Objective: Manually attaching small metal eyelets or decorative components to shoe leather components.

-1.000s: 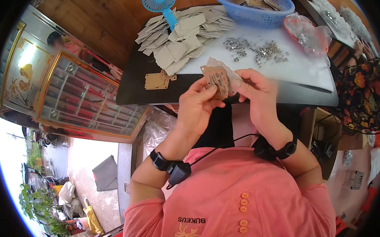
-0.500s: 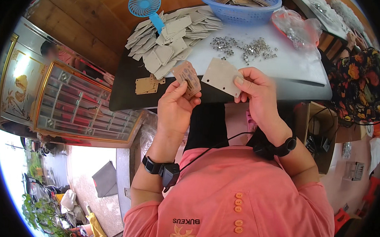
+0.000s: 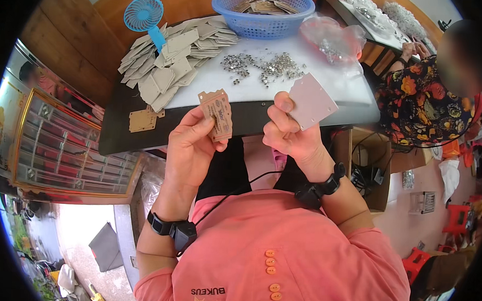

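Two flat cards, brown printed card (image 3: 216,115) in left hand (image 3: 190,148), pale pinkish card (image 3: 310,101) in right hand (image 3: 290,134).

Both forearms are rising from six o'clock, bare below salmon-pink sleeves, each wearing a dark band at the wrist. The left hand (image 3: 190,145) is sitting at about nine o'clock of centre, palm turned toward the camera, thumb and fingers pinching up toward twelve o'clock. The right hand (image 3: 287,133) is sitting just past centre toward one o'clock, fingers curled into a loose fist, thumb standing upright and pressing against the bent forefinger. The two hands are hanging near each other but apart, with the right wrist bending slightly inward toward nine o'clock.
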`<move>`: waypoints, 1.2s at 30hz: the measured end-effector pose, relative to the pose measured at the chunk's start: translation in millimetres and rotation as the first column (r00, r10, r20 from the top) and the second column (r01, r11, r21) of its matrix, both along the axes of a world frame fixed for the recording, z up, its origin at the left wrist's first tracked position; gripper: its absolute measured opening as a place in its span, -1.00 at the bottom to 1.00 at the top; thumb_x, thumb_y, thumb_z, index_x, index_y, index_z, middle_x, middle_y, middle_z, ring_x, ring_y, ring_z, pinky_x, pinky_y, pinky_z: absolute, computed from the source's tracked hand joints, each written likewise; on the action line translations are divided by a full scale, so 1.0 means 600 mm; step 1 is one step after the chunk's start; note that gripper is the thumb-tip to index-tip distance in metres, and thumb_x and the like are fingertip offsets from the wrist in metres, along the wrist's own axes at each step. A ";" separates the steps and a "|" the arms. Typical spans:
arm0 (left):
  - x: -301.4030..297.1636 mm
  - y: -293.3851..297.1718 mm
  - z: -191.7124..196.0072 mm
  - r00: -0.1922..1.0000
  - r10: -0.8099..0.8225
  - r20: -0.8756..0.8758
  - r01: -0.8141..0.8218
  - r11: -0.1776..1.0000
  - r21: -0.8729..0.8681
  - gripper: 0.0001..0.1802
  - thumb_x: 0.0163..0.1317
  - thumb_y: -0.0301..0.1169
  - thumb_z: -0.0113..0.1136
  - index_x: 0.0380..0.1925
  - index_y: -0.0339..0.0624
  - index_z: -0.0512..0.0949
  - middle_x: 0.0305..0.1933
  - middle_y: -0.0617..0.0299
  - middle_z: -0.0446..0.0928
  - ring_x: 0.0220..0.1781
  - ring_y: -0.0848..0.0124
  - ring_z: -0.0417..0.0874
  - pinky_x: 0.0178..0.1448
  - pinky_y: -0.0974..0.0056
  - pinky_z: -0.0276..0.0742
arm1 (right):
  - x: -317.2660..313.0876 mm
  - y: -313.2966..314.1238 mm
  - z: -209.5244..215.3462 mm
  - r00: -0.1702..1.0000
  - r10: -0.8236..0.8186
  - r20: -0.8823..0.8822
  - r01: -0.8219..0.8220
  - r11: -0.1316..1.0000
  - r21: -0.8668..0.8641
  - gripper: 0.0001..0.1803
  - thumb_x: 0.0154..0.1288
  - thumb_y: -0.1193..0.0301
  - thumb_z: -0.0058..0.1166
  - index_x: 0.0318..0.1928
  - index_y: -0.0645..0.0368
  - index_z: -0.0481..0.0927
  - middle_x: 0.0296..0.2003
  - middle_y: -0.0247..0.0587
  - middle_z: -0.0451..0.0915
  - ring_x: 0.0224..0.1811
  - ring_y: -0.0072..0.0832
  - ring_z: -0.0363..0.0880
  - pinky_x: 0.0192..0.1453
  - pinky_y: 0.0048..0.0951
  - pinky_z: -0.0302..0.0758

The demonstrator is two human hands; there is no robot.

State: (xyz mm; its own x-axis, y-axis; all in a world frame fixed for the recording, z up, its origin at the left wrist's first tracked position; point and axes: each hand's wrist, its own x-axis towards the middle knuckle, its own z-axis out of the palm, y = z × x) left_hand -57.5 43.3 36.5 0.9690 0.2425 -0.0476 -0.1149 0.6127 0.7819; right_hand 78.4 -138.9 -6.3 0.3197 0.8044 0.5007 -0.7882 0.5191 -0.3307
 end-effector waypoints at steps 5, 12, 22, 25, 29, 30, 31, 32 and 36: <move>0.005 -0.009 0.001 0.997 0.072 -0.040 -0.066 0.990 0.127 -0.73 0.35 -0.48 0.15 0.02 -0.30 0.51 -0.06 0.07 0.63 -0.23 0.30 0.65 -0.30 0.27 0.47 | -0.011 -0.015 0.014 0.972 -0.202 0.120 0.226 0.941 -0.251 -0.65 0.51 0.13 -0.07 -0.12 0.19 0.52 -0.64 -0.42 0.28 -0.69 -0.40 0.33 -0.65 -0.42 0.17; 0.023 -0.013 -0.005 0.965 0.259 -0.048 -0.251 0.960 0.122 -0.77 0.34 -0.48 0.17 -0.07 -0.37 0.49 -0.17 0.00 0.68 -0.30 0.24 0.74 -0.35 0.26 0.66 | -0.056 -0.017 0.066 0.606 -0.386 0.696 0.783 0.445 -0.435 -0.84 0.41 0.41 0.19 -0.14 0.27 0.66 -0.41 -0.36 0.62 -0.50 -0.62 0.54 -0.39 -0.58 0.42; 0.037 -0.031 -0.014 0.946 0.323 0.002 -0.317 0.927 0.200 -0.81 0.40 -0.49 0.12 -0.07 -0.37 0.48 -0.17 0.01 0.65 -0.29 0.25 0.74 -0.34 0.20 0.73 | -0.051 0.004 0.070 -0.556 -0.272 0.785 0.830 -0.134 0.542 -0.86 0.27 0.57 0.19 -0.15 0.25 0.61 -0.45 -0.12 0.53 -0.48 -0.28 0.55 -0.40 -0.39 0.46; 0.041 -0.028 -0.011 0.961 0.277 0.001 -0.274 0.952 0.133 -0.80 0.42 -0.47 0.10 -0.05 -0.35 0.47 -0.11 0.02 0.65 -0.20 0.23 0.74 -0.25 0.16 0.73 | -0.036 0.003 0.058 -0.439 -0.379 0.815 0.898 -0.156 0.412 -0.88 0.31 0.52 0.21 -0.17 0.25 0.63 -0.43 -0.16 0.57 -0.49 -0.38 0.54 -0.41 -0.41 0.44; 0.042 -0.016 -0.021 0.993 0.111 -0.027 -0.111 0.994 0.011 -0.70 0.46 -0.38 0.05 0.08 -0.33 0.41 0.00 0.00 0.62 -0.03 0.16 0.70 -0.12 0.12 0.68 | -0.032 -0.005 0.071 0.158 -0.585 0.795 0.986 0.058 -0.154 -0.86 0.35 0.45 0.24 -0.15 0.25 0.66 -0.43 -0.38 0.61 -0.47 -0.66 0.47 -0.39 -0.57 0.38; 0.042 -0.017 -0.026 0.998 0.056 -0.036 -0.055 0.998 0.014 -0.65 0.48 -0.35 0.04 0.14 -0.31 0.37 0.05 -0.01 0.61 0.02 0.13 0.68 -0.09 0.13 0.64 | -0.035 -0.007 0.076 0.372 -0.603 0.706 0.925 0.182 -0.332 -0.85 0.35 0.44 0.24 -0.14 0.24 0.67 -0.43 -0.44 0.61 -0.46 -0.71 0.45 -0.38 -0.63 0.36; 0.044 -0.018 -0.030 0.998 0.057 -0.035 -0.057 0.998 0.013 -0.65 0.48 -0.35 0.04 0.14 -0.31 0.37 0.05 -0.01 0.61 0.02 0.13 0.68 -0.09 0.13 0.64 | -0.038 -0.006 0.075 0.372 -0.602 0.707 0.926 0.183 -0.332 -0.85 0.35 0.44 0.24 -0.14 0.24 0.67 -0.43 -0.44 0.61 -0.46 -0.71 0.45 -0.38 -0.63 0.36; 0.048 -0.020 -0.033 0.999 0.016 -0.040 -0.016 1.000 -0.018 -0.65 0.48 -0.35 0.04 0.15 -0.32 0.37 0.04 -0.01 0.61 0.01 0.14 0.68 -0.09 0.14 0.64 | -0.042 -0.005 0.072 0.390 -0.604 0.695 0.918 0.194 -0.346 -0.85 0.35 0.44 0.25 -0.14 0.24 0.67 -0.42 -0.45 0.61 -0.46 -0.73 0.44 -0.37 -0.66 0.34; 0.053 -0.028 -0.031 0.999 -0.044 -0.024 0.042 0.996 -0.084 -0.62 0.48 -0.34 0.04 0.17 -0.33 0.37 0.04 0.00 0.60 -0.02 0.18 0.67 -0.11 0.17 0.64 | -0.053 -0.002 0.067 0.368 -0.601 0.710 0.929 0.200 -0.313 -0.84 0.35 0.43 0.25 -0.13 0.24 0.68 -0.43 -0.46 0.60 -0.45 -0.76 0.42 -0.36 -0.67 0.35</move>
